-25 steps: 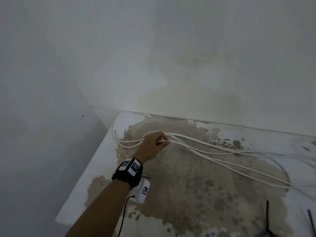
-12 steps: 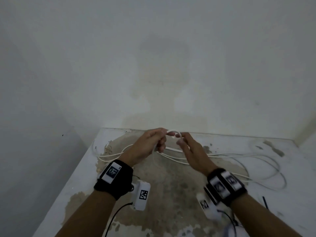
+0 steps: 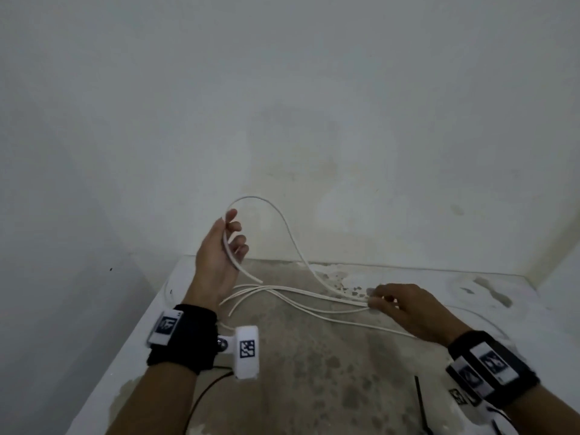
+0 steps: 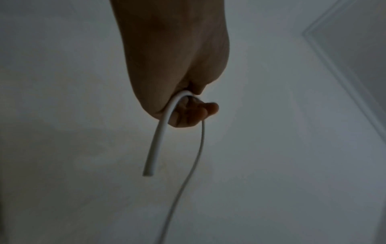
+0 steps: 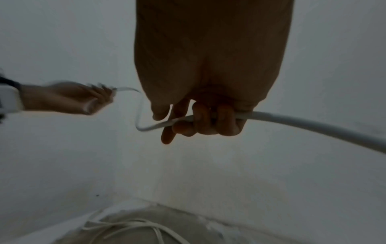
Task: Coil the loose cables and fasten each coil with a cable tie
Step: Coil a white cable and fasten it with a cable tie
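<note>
Here, left hand (image 3: 219,252) raised off the stained white tabletop (image 3: 314,372), fingers curled round a thin white cable (image 3: 292,237) near its cut end. Right hand (image 3: 398,306) low, clenched round that cable beside loose white cable strands (image 3: 282,296); walls close behind and left, black cable tie (image 3: 419,400) near the front edge.

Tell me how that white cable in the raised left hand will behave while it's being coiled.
Probably springy rather than limp: the white cable arches above the left hand instead of drooping. Its free end juts out in a curve, so loops may spring open unless held. It looks thin and light, likely to slide through the right hand.
</note>
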Demonstrator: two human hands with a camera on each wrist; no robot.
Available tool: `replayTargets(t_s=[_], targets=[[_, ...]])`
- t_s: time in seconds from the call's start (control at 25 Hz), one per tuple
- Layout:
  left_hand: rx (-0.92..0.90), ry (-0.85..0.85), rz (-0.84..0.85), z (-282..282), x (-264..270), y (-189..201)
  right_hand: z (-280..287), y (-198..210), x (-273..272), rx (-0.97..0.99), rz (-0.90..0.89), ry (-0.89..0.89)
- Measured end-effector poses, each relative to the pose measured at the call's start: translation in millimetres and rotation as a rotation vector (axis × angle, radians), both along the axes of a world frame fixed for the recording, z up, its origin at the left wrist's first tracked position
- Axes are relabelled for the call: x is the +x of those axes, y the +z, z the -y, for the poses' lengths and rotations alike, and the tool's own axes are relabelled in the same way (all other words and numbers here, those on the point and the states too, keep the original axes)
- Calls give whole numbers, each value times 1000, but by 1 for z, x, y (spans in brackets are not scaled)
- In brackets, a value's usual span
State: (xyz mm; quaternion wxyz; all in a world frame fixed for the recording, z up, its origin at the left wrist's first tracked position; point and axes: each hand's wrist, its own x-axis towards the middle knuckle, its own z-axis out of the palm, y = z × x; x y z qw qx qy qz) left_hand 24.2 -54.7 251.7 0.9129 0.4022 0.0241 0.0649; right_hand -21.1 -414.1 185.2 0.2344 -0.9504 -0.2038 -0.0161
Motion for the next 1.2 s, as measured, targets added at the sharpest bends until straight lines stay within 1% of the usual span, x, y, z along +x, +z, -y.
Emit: replayTargets(t_s=[0.04,0.08,0.12,0.2,0.24,0.32,0.36,0.4,0.44,0.52,0.6,0.64,0.72,0.8,0.96,1.0,1.08,1.2], targets=[[40,-32,-12,15,0,-2,-11,16,-8,-80,35,73],[90,-69,-15,31,-1,-4,-22,34,-15,-120,68,155],[154,-110,-3,47,-3,-5,-33,53,-22,-133,95,232],[328,-211,53,73,-9,-5,-48,88,-28,-64,151,321],[430,-267,80,82,-13,-3,-52,102,-28,2,173,327],[603,-388,125,97,-22,-1,-51,121,-19,130,222,271],[650,-446,143,101,-27,1,-48,127,-13,183,249,216],[654,-502,149,104,-31,3,-43,130,-6,235,262,151],[613,-550,135,105,-34,5,-37,130,2,291,254,87],[411,-640,41,105,-37,8,-29,122,13,363,203,-13],[209,-702,-41,105,-40,12,-29,105,18,364,148,-53],[157,-707,-58,106,-40,13,-34,95,16,390,115,-56],[132,-666,-57,107,-41,11,-47,79,7,549,2,-59],[163,-596,-53,110,-41,7,-59,68,-2,746,-105,-88],[216,-513,-85,121,-47,1,-64,55,3,1024,-88,-228],[223,-502,-85,123,-50,0,-64,53,6,1054,-95,-261],[188,-509,-64,125,-54,-1,-64,48,7,1050,-135,-288],[47,-608,-36,122,-58,4,-67,41,2,949,-238,-275]])
